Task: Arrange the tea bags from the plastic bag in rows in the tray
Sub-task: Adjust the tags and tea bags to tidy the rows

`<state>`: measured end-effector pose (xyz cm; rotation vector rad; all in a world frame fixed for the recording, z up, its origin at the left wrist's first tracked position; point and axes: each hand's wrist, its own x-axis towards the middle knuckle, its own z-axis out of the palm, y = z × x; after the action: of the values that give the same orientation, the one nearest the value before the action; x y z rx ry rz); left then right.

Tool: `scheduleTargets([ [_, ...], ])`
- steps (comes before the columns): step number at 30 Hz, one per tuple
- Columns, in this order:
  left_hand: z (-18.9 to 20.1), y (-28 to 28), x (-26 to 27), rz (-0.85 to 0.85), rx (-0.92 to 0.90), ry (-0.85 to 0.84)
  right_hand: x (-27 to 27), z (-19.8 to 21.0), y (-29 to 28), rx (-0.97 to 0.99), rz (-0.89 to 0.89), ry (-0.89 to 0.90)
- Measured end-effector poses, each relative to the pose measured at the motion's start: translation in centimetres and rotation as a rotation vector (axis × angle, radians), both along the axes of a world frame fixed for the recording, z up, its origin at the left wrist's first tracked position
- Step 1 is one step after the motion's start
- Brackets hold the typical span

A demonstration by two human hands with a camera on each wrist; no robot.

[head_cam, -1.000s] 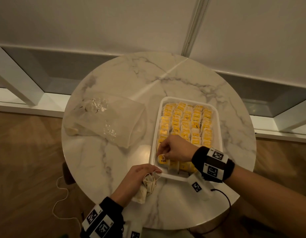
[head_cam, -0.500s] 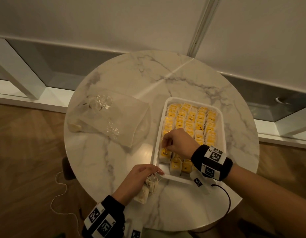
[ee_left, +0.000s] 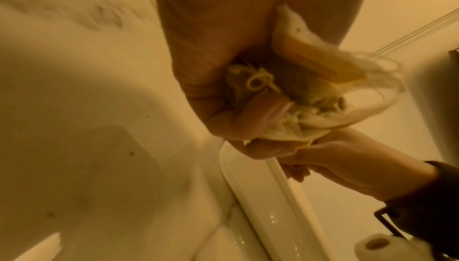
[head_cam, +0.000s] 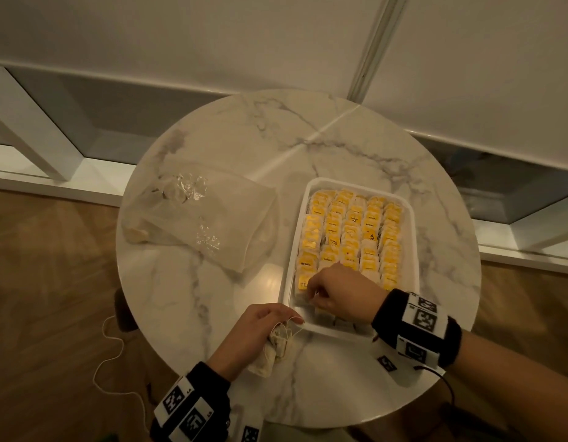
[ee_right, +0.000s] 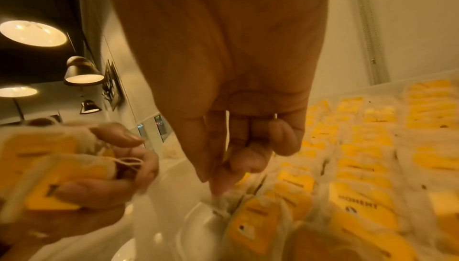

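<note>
Marble table (head_cam: 231,301): your left hand (head_cam: 254,330) clutches spare tea bags (head_cam: 276,349) beside the tray (head_cam: 290,269); your right hand (head_cam: 343,291) pinches a tea bag's corner (ee_right: 218,200) at its near rows.

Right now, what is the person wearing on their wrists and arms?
Both forearms are bare, no sleeves. Each wrist carries a black band with white square tags printed with black block-pattern markers: the left wrist band and the right wrist band. A thin black cable loops out from the right band, and a small white marker tag hangs beneath it.
</note>
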<state>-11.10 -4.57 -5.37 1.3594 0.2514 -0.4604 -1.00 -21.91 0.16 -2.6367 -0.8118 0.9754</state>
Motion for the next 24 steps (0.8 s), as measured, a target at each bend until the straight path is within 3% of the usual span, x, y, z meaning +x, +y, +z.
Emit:
scheduleTargets([
  [4,0.1,0.1,0.0,-0.009,0.029,-0.002,1.0,-1.8,1.1,-0.045,-0.013,0.126],
  [11,0.8,0.2,-0.2,-0.013,0.054,0.037,1.8,-1.8,1.7,-0.046,-0.023,0.159],
  [16,1.7,0.2,-0.1,0.106,-0.140,0.196,-0.1,2.4,1.2,0.258,-0.133,0.068],
  [19,2.2,0.0,0.2,0.208,-0.300,0.319,-2.7,4.4,1.6,0.368,-0.109,0.079],
  [24,3.3,-0.3,0.7,0.239,-0.536,0.459,-5.0,3.8,1.3,0.508,-0.149,-0.002],
])
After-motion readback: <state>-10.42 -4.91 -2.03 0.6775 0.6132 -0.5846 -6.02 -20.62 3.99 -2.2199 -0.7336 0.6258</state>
